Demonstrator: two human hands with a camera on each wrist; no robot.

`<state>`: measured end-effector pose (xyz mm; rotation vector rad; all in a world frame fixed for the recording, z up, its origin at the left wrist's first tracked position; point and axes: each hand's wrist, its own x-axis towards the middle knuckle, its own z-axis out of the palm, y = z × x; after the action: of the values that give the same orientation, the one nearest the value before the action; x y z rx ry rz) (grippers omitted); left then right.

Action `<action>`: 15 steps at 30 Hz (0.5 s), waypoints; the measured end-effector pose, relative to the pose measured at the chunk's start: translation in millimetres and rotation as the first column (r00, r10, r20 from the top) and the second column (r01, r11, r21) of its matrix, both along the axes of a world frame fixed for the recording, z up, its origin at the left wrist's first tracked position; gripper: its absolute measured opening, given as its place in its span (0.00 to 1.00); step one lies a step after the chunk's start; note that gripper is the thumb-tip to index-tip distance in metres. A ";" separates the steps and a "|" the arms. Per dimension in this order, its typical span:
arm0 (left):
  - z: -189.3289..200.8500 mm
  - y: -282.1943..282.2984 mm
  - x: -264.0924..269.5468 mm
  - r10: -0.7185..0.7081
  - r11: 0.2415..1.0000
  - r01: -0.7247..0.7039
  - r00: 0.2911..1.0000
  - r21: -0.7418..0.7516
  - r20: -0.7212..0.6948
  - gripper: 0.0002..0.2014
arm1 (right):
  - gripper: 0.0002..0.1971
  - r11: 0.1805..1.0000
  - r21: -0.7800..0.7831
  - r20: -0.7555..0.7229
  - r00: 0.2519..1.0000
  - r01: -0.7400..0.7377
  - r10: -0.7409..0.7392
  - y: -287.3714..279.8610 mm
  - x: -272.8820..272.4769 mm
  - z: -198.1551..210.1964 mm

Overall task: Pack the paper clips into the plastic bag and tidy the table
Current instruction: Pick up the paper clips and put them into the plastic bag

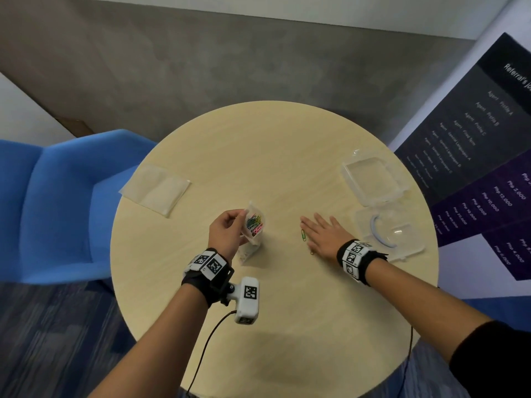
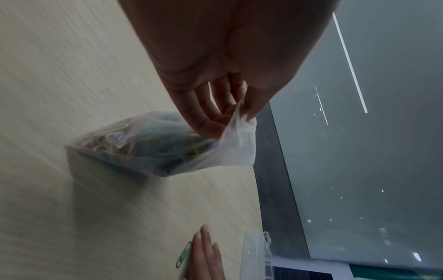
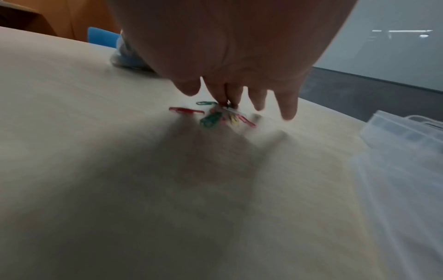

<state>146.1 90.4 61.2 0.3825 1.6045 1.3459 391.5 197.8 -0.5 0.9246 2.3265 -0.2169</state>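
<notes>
My left hand (image 1: 227, 231) pinches the top of a small clear plastic bag (image 1: 254, 225) that holds several coloured paper clips; its bottom rests on the round wooden table (image 1: 287, 311). In the left wrist view the fingers (image 2: 210, 121) grip the crumpled bag mouth (image 2: 239, 140). My right hand (image 1: 321, 231) lies flat on the table to the right, fingers straight. Under its fingertips (image 3: 289, 111) lie several loose clips (image 3: 210, 117), red, green and yellow. A green clip (image 1: 303, 235) shows beside the hand's left edge, also in the left wrist view (image 2: 183, 254).
An open clear plastic case (image 1: 373, 179) lies at the table's right edge, its nearer half (image 1: 402, 242) showing a blue ring shape. A flat clear bag (image 1: 156, 188) lies at the far left. A blue chair (image 1: 57, 202) stands left, a dark banner (image 1: 474, 156) right.
</notes>
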 end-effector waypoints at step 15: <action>-5.4 7.3 13.9 -0.003 1.000 0.004 0.999 -0.017 0.045 0.07 | 0.25 0.943 0.136 -0.326 0.912 0.304 -0.247 -82.6 -14.7 -18.6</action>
<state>159.9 97.7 55.8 0.3424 1.5765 1.3283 376.8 115.2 -19.1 1.4049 2.5191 -0.2821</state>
